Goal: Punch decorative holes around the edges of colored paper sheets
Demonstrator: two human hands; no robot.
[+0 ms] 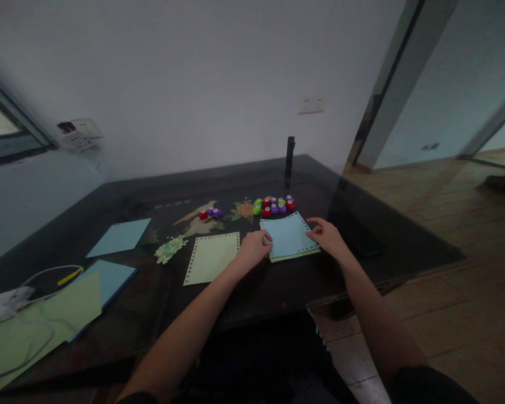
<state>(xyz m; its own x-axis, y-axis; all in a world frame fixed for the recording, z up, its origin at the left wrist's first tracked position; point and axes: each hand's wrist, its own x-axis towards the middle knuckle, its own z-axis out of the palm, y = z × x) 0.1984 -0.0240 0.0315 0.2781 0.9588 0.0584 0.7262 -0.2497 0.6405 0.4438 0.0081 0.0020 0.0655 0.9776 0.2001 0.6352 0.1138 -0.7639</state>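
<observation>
Left hand: fingers curled at the left edge of a paired stack of punched sheets, a pale sliver showing at the fingertips; whether it grips cannot be told. Right hand: thumb and forefinger parted at the stack's right edge. Light blue punched sheet: between the two hands, near the near edge of the black table. Pale green under-sheet: beneath the blue one, showing along its near side. Pale green punched sheet: flat, just left of the left hand, its near right part close to the wrist. Dark flat item: right of the right hand, toward the table's right edge; kind unclear.

Near left corner: loose pale green sheets overlapping a blue stack, with a white power strip, its cable and a yellow strip. Single blue sheet: beyond that stack.

Three eye-marked beads, red and purple: beyond the loose punched sheet. Larger bead cluster, green, red and purple: just beyond the blue punched sheet. Black pen: upright, beyond the cluster, toward the far right corner. Wall socket: above the far edge.
</observation>
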